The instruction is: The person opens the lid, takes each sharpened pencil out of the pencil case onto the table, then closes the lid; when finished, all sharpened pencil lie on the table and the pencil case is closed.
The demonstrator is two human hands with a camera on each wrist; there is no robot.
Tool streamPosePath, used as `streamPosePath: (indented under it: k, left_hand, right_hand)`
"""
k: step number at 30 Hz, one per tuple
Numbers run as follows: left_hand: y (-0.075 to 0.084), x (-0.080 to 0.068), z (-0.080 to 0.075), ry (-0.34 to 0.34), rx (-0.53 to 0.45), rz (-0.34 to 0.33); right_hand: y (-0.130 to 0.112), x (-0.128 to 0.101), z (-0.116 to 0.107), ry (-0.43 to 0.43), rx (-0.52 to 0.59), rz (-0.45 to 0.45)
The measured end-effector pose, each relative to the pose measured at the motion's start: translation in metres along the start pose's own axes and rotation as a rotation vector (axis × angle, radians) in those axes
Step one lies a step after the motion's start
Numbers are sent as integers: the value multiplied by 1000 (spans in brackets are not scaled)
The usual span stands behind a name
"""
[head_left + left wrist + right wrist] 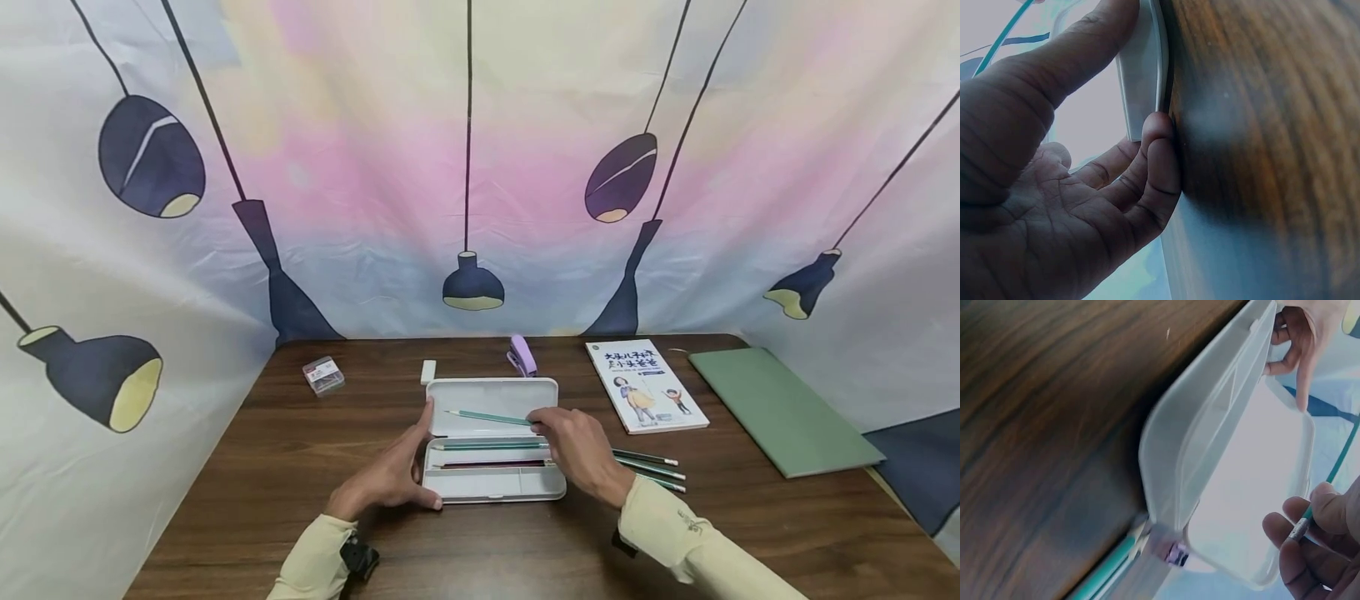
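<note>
The right hand [573, 446] pinches a green pencil [487, 417] by its end, held over the open white pencil case [491, 392]. The left hand [397, 475] grips the case's left edge, steadying it on the worktop [750, 533]. This seems the filling step; next the pencil must be lowered flat beside the pencils already inside.

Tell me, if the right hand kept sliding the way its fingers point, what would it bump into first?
Probably the left hand. The right hand points left across the open white pencil case, pinching a green pencil; the left hand holds the case's far end. Depth is unclear.
</note>
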State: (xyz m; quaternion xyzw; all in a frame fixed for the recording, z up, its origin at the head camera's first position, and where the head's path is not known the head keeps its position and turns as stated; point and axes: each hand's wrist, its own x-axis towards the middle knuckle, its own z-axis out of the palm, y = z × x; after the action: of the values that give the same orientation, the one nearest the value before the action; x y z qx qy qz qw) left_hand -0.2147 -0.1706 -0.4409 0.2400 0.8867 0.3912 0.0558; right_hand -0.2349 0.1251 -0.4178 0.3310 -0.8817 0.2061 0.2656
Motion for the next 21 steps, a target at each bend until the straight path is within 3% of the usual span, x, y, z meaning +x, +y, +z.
streamPosePath:
  k: [8, 17, 21]
  left_hand:
    - [-1, 1, -2, -10, 4, -8]
    - [1, 0, -4, 3, 16, -16]
    - [1, -1, -2, -4, 12, -16]
  right_hand:
    - [26, -25, -22, -10, -70, 122]
    - [55, -63, -57, -159, -181, 363]
    - [58, -77, -67, -222, -213, 389]
